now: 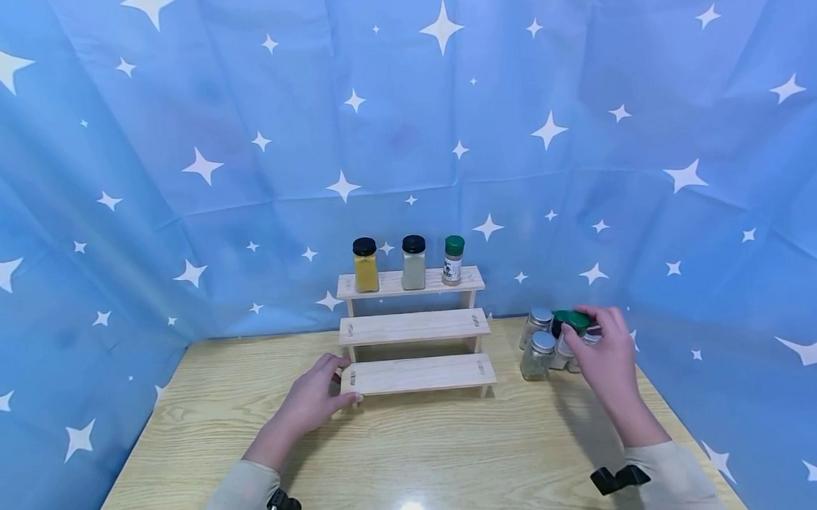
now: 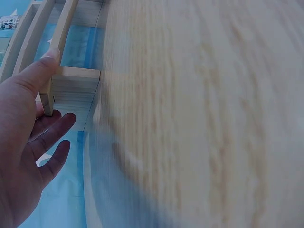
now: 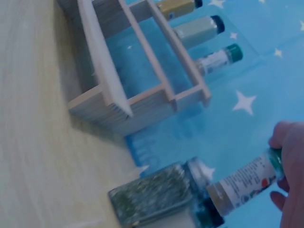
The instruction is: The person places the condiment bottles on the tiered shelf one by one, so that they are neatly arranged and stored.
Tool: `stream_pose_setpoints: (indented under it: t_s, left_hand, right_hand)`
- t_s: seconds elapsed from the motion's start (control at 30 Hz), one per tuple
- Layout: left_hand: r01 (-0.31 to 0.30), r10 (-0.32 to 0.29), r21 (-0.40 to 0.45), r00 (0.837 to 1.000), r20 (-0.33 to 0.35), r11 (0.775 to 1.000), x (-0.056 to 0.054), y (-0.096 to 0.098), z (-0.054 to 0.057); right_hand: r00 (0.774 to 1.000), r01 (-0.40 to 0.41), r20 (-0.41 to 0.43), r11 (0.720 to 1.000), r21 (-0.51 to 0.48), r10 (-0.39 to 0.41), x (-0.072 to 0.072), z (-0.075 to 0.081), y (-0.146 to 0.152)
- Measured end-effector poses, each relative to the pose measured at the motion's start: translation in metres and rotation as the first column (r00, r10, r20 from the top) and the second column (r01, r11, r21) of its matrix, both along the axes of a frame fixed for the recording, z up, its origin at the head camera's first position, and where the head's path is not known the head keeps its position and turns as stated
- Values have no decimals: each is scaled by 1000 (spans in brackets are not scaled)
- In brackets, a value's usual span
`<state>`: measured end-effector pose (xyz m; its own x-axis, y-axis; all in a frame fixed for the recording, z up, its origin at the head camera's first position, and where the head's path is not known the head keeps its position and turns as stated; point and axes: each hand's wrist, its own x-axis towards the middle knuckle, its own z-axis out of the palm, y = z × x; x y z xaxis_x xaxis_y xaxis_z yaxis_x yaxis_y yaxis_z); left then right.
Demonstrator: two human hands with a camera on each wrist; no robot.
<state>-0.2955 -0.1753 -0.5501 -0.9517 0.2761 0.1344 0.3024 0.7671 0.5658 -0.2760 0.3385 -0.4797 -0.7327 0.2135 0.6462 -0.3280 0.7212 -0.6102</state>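
A three-tier wooden spice rack (image 1: 414, 327) stands at the back middle of the table. My left hand (image 1: 312, 399) grips the left end of its lowest step, with the thumb (image 2: 40, 71) on the front edge and fingertips behind the board. At the right, my right hand (image 1: 609, 356) pinches a small spice jar (image 3: 247, 184) by its green cap. That labelled jar is tilted and raised over a cluster of other jars. Among them is a square jar of green flakes (image 3: 152, 194) with a silver lid.
On the top step stand a yellow spice jar (image 1: 365, 269), a pale powder jar (image 1: 414, 266) with a black cap, and a green-capped jar (image 1: 453, 262). A blue star-patterned curtain (image 1: 402, 132) hangs behind the wooden table (image 1: 419, 455) and along both sides.
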Motion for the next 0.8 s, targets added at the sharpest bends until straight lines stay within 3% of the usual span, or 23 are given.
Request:
stream_pose_setpoints:
  t_s: [0.17,0.43,0.8]
  left_hand:
    - [-1,1,-4,1000,-3,1000,0,0,-1]
    - [3,-3,7,1000,-3,1000,0,-1,-1]
    - [1,-1,12,1000,1,1000,2,1,2]
  right_hand:
    - [999,-44,-19,999,-24,43,-4,15,-12]
    - [985,-167,23,985,-40,168,-15,28,-42]
    - [932,-360,15,931,-57,362,-37,46,-104]
